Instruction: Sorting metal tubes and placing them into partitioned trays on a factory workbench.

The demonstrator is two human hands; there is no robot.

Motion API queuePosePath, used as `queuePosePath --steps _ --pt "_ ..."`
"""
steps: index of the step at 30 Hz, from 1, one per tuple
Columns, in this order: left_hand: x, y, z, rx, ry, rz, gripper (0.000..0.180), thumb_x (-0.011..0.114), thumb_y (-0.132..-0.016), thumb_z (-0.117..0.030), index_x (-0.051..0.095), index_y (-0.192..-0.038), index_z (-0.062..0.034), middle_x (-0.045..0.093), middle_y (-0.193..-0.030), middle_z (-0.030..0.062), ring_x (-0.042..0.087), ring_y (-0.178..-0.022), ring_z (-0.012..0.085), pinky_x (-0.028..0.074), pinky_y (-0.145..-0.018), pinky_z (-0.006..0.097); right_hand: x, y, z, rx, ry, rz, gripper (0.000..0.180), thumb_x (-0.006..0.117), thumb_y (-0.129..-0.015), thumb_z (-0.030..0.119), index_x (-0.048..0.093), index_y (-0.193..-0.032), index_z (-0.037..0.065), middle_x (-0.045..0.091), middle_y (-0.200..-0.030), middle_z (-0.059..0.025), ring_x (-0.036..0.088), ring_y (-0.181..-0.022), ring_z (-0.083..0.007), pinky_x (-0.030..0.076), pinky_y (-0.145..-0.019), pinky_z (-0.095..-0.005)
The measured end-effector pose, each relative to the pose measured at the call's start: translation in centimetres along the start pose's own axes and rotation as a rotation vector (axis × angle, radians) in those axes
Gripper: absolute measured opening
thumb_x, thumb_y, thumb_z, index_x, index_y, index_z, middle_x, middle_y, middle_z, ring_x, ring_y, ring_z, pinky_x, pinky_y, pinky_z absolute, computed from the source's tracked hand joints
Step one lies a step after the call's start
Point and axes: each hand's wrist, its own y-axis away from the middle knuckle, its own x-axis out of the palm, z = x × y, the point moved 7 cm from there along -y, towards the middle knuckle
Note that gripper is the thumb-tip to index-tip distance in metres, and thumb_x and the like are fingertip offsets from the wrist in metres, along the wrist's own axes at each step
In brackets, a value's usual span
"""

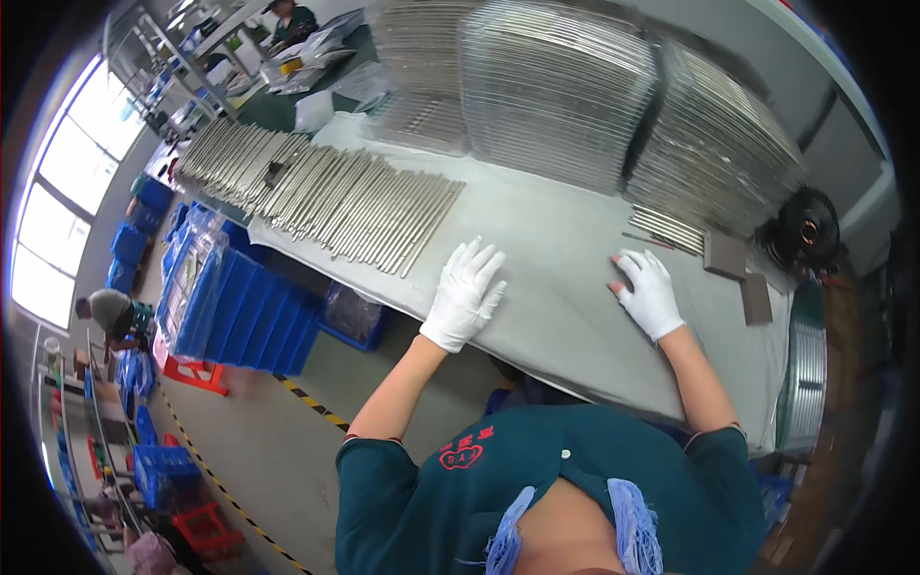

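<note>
My left hand (467, 292) wears a white glove and lies flat with fingers spread on the grey cloth-covered table (546, 230), holding nothing. My right hand (649, 290), also gloved in white, rests on the same cloth further right, fingers loosely apart and empty. A long row of shiny metal bars (326, 192) lies side by side on the table beyond my left hand. Tall stacks of wire metal racks (575, 91) stand at the far side of the table.
Two small brown blocks (738, 273) lie right of my right hand, near a black fan (805, 230). Blue plastic bins (244, 311) stand on the floor at left. A person (110, 316) crouches far left; another sits at a far bench (287, 19).
</note>
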Motion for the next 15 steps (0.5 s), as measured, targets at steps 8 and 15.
queuePosePath --steps 8,15 --pt "1.2 0.3 -0.6 -0.073 0.047 -0.15 0.023 0.058 -0.082 -0.011 0.056 -0.103 -0.0005 0.061 -0.097 0.0193 0.058 -0.092 0.0359 0.047 -0.081 0.04 -0.4 1.6 -8.4 0.316 0.09 0.057 0.034 0.055 -0.083 0.033 0.058 -0.108 0.01 0.059 -0.106 -0.0067 0.054 -0.098 -0.0256 0.042 -0.086 -0.0379" --pt "1.8 1.2 -0.1 -0.2 -0.059 -0.165 0.021 0.055 -0.084 -0.017 0.061 -0.099 -0.0035 0.063 -0.094 0.0156 0.06 -0.087 0.0315 0.048 -0.077 0.038 -7.4 7.2 -10.0 0.353 0.397 -0.159 0.047 0.063 -0.075 0.033 0.053 -0.115 0.011 0.052 -0.12 -0.0078 0.049 -0.109 -0.0241 0.036 -0.093 -0.0372"
